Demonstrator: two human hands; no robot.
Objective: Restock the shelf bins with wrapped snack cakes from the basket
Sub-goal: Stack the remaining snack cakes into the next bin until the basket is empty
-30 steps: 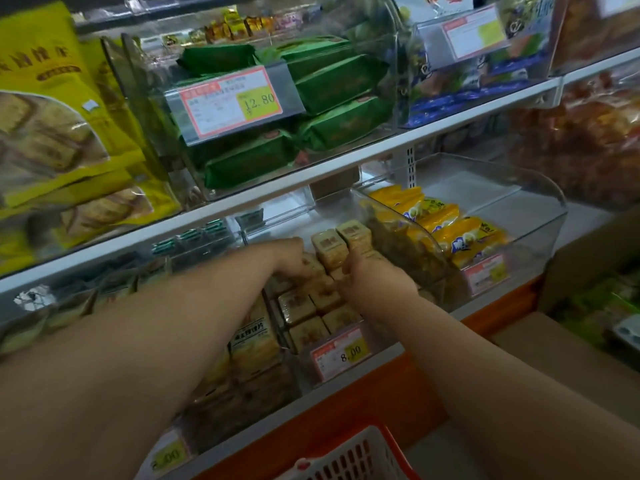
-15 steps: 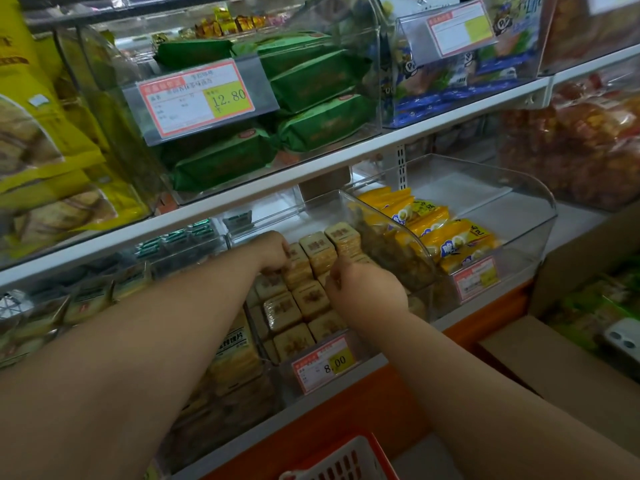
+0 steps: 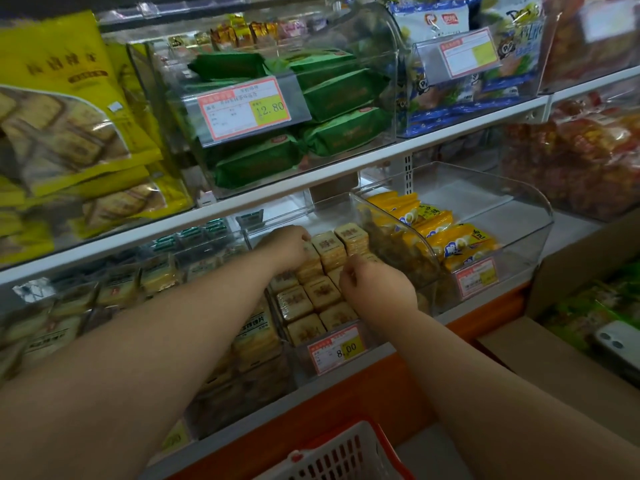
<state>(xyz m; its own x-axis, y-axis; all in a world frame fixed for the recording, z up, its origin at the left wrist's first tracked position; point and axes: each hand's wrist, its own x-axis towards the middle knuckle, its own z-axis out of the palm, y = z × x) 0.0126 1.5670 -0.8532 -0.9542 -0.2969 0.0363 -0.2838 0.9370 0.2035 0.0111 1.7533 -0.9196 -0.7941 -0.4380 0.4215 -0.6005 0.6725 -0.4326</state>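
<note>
snack cakes (image 3: 322, 292): rows in clear bin (image 3: 349, 362), lower shelf (image 3: 398, 351), centre
left hand (image 3: 287, 245): fingers curled on back-row cake
right hand (image 3: 377, 287): pinching a cake, 3 o'clock
basket (image 3: 332, 455): 6 o'clock

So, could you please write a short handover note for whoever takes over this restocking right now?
Left hand: reaching into the clear bin with the 8.00 tag, fingers on the back-row snack cakes; grip not clear.
Right hand: curled over the cakes in the middle of the same bin; whether it holds one is hidden.
Done: the bin holds several rows of wrapped cakes.
Left: the basket sits below the shelf; its contents are out of view, so check it for remaining cakes and finish straightening the rows.
</note>
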